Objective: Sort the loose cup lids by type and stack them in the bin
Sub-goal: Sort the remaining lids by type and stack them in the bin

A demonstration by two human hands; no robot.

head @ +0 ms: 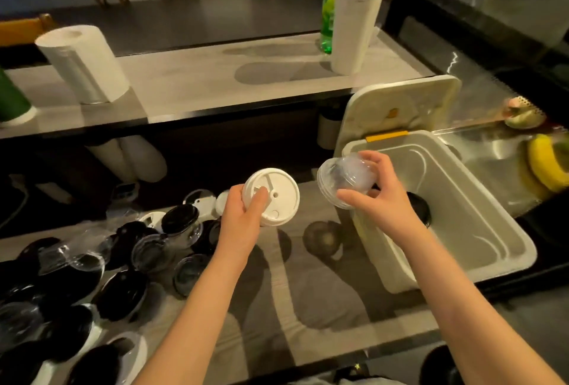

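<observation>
Head view: both forearms reach forward over the bench [311, 298], the hands turned in toward each other. The left hand [243, 215] is raised above the bench, its grip closed on the edge of a flat white lid [277, 200]. The thumb presses on the lid's top face and the other fingers are hidden behind it. This lid is tilted so that its top faces the camera, and most of it stands out to the right of the hand.

The right hand [381, 197] is held over the left rim of the open white bin [492, 230] with the wrist bent. Its grip is curled round a short stack of clear dome lids [341, 181], thumb below and fingers over the top. The stack lies on its side and juts out left of the hand, near the white lid but apart from it.

A black lid [420, 207] lies on the bin's floor, partly behind the right hand. Loose black and clear lids [92, 264] lie heaped on the bench, left of the left arm.
</observation>
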